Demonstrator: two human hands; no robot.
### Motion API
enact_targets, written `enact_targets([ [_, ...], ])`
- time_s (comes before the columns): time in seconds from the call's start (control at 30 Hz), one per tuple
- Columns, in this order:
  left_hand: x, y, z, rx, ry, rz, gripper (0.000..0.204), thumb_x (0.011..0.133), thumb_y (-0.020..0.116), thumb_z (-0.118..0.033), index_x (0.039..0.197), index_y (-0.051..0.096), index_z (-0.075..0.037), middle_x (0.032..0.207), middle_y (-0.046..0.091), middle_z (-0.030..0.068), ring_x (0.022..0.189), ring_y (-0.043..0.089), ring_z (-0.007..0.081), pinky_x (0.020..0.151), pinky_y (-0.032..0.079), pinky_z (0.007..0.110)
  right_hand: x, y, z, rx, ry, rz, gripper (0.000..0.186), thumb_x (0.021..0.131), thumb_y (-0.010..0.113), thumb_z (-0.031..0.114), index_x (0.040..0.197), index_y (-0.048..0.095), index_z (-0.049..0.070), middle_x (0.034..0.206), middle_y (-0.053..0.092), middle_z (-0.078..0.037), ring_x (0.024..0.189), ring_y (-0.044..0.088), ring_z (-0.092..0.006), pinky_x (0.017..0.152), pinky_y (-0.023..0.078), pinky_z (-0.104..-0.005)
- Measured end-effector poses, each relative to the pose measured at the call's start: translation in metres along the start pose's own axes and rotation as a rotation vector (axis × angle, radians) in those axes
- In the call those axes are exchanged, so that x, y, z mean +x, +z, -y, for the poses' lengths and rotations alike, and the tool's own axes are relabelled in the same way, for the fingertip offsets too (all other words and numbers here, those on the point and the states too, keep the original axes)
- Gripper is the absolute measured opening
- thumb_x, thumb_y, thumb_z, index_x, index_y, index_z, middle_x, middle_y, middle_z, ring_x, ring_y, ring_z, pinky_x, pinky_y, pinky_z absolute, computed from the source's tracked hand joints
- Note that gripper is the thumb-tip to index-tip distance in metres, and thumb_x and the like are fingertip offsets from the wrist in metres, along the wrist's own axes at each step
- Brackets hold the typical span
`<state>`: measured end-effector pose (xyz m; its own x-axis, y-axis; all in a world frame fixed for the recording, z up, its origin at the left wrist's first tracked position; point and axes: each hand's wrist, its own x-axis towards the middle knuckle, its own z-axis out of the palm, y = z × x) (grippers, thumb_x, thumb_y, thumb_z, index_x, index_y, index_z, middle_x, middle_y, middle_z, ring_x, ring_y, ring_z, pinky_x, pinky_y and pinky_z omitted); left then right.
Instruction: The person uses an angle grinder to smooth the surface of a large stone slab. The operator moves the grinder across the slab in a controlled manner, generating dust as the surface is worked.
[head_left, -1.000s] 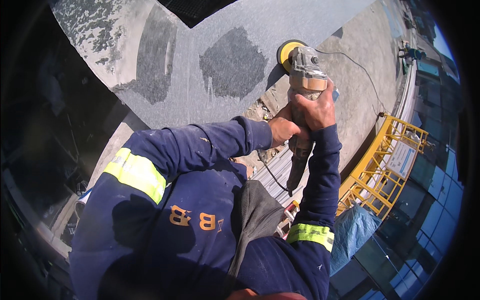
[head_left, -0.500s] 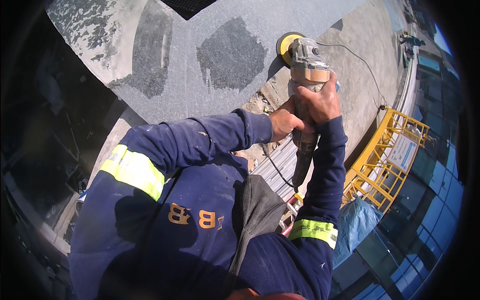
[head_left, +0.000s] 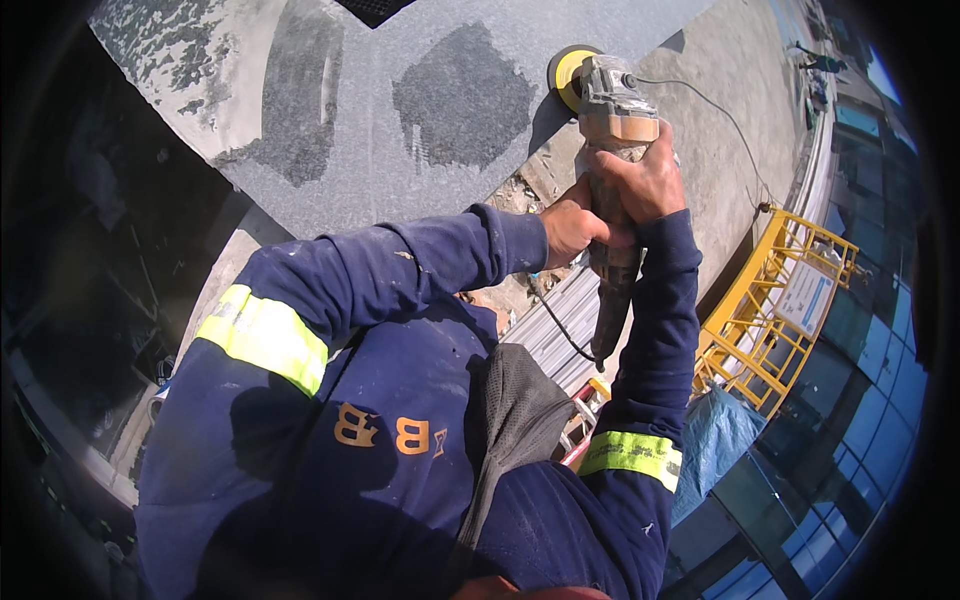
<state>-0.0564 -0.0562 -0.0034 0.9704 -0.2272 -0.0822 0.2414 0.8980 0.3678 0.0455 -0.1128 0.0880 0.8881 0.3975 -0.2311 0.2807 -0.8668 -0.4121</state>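
A dusty angle grinder (head_left: 620, 100) with a yellow disc pad (head_left: 566, 82) is held at the edge of a grey mottled stone-like panel (head_left: 370, 170) marked with dark patches. My right hand (head_left: 650, 175) is wrapped round the tool just behind its orange collar. My left hand (head_left: 585, 225) grips the body lower down, thumb across it. A cable leaves the tool's rear end and loops down to the left. Whether the pad touches the panel I cannot tell.
At the right stands a yellow metal cradle (head_left: 740, 300) with a blue tarp (head_left: 720, 450) beside a glass facade (head_left: 860, 400). Below the panel lie pale rails (head_left: 550, 340), rubble and a concrete floor (head_left: 730, 150). A person (head_left: 822, 62) is far off at upper right.
Both hands and the grinder have moved upward in the view over the last second, along the panel's edge. The grip looks the same.
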Motion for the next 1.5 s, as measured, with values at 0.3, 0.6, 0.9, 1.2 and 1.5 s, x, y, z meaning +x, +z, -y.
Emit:
enact_targets([
  [0.3,-0.005,0.003,-0.002,0.067,0.007,-0.018,0.060,0.074,0.062,0.009,0.130,0.042,-0.001,0.115,0.062,0.0119,0.107,0.063,0.0236,0.093,0.051,0.038,-0.006,0.002,-0.010,0.092,0.006,-0.010,0.087,0.065,0.081,0.036,0.127,0.036,-0.006,0.105,0.065,-0.028,0.097,0.067,-0.0389,0.086,0.053,-0.0414],
  [0.6,0.007,-0.006,-0.004,0.377,-0.068,0.078,0.076,0.071,0.070,0.006,0.137,0.035,-0.004,0.126,0.055,0.0109,0.115,0.056,0.0204,0.099,0.046,0.035,-0.020,0.013,-0.042,0.236,0.033,-0.259,0.102,0.070,0.084,0.039,0.139,0.029,-0.011,0.128,0.049,-0.025,0.114,0.057,-0.0334,0.096,0.047,-0.0372],
  [0.9,0.016,-0.010,-0.006,0.156,-0.175,0.061,0.057,0.073,0.066,0.006,0.126,0.046,-0.003,0.109,0.064,0.0108,0.097,0.065,0.0209,0.088,0.053,0.036,-0.008,0.012,-0.035,0.220,-0.089,-0.316,0.098,0.070,0.083,0.033,0.141,0.027,-0.003,0.124,0.053,-0.022,0.112,0.059,-0.0318,0.096,0.047,-0.0366],
  [1.2,0.009,0.001,-0.014,0.099,-0.063,-0.043,0.055,0.074,0.067,0.006,0.125,0.048,0.000,0.107,0.066,0.0129,0.097,0.066,0.0234,0.087,0.055,0.037,0.002,0.005,-0.013,0.170,-0.043,-0.202,0.094,0.069,0.082,0.035,0.139,0.031,-0.001,0.121,0.058,-0.023,0.110,0.061,-0.0329,0.092,0.050,-0.0381],
  [1.5,0.005,0.003,-0.016,0.077,0.028,0.005,0.055,0.080,0.059,0.005,0.132,0.043,-0.001,0.116,0.062,0.0139,0.105,0.064,0.0239,0.093,0.053,0.039,0.009,0.002,-0.007,0.068,-0.149,-0.180,0.089,0.069,0.081,0.036,0.136,0.034,0.002,0.116,0.062,-0.025,0.104,0.065,-0.0382,0.088,0.052,-0.0411],
])
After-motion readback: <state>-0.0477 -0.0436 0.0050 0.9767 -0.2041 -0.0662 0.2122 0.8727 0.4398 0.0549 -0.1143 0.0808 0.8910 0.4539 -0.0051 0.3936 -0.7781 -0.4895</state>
